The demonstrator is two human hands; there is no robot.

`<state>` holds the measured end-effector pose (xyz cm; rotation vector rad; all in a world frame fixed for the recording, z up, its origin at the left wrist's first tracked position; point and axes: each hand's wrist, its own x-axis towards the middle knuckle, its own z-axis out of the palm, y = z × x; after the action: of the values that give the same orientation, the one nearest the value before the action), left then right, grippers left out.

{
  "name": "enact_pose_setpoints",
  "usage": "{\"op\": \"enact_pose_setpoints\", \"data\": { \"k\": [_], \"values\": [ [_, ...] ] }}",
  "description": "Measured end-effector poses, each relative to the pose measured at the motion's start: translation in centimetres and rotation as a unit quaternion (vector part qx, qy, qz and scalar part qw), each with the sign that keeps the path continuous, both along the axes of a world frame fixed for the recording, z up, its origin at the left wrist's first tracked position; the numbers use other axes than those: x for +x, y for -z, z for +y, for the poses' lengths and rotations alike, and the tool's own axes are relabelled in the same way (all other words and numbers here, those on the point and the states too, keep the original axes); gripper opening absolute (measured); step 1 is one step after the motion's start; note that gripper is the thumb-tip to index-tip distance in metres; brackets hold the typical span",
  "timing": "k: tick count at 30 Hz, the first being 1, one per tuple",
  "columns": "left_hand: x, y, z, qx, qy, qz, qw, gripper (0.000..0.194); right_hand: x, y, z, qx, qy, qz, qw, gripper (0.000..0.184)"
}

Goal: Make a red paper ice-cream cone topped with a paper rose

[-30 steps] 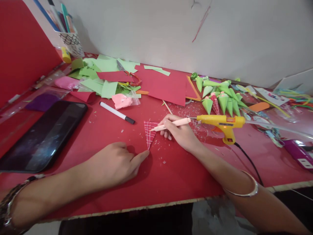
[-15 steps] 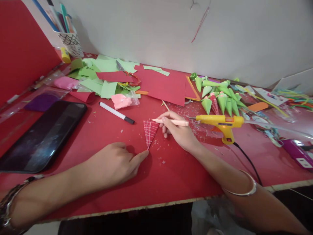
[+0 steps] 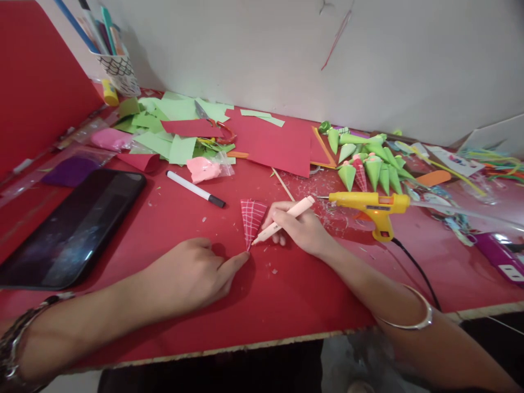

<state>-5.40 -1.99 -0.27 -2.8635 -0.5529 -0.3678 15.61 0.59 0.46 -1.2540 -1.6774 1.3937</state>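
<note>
A small red paper cone point(image 3: 252, 215) with a white line grid lies on the red table, its point toward me. My left hand point(image 3: 200, 273) has its fingers mostly curled, with one fingertip pressed on the cone's point; whether another finger grips beneath is hidden. My right hand point(image 3: 301, 226) is closed around a pale peach marker point(image 3: 284, 219). The marker slants down to the left, its tip at the cone's right edge near the point. A thin stick point(image 3: 282, 183) lies just behind my right hand.
A yellow glue gun point(image 3: 368, 204) lies right of my right hand, its cord toward me. Behind it sit several green cones point(image 3: 372, 169). A white marker point(image 3: 192, 187), a phone point(image 3: 77, 229), scissors point(image 3: 225, 132) and red paper sheets point(image 3: 278, 144) lie left and behind.
My right hand has swung the marker from the cone's wide top edge down its right side to near the point. The left hand and the cone have stayed in place.
</note>
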Motion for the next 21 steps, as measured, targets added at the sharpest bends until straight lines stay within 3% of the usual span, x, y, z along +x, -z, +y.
{"op": "enact_pose_setpoints", "data": {
  "k": [14, 21],
  "values": [
    [0.05, -0.12, -0.02, 0.002, -0.004, -0.003, 1.0, 0.027, 0.16, 0.41, 0.1, 0.011, 0.006, -0.011, 1.0, 0.028],
    [-0.06, 0.06, -0.04, 0.001, -0.002, -0.005, 1.0, 0.026, -0.07, 0.15, 0.15, 0.017, 0.041, -0.008, 0.999, 0.025]
  ]
}}
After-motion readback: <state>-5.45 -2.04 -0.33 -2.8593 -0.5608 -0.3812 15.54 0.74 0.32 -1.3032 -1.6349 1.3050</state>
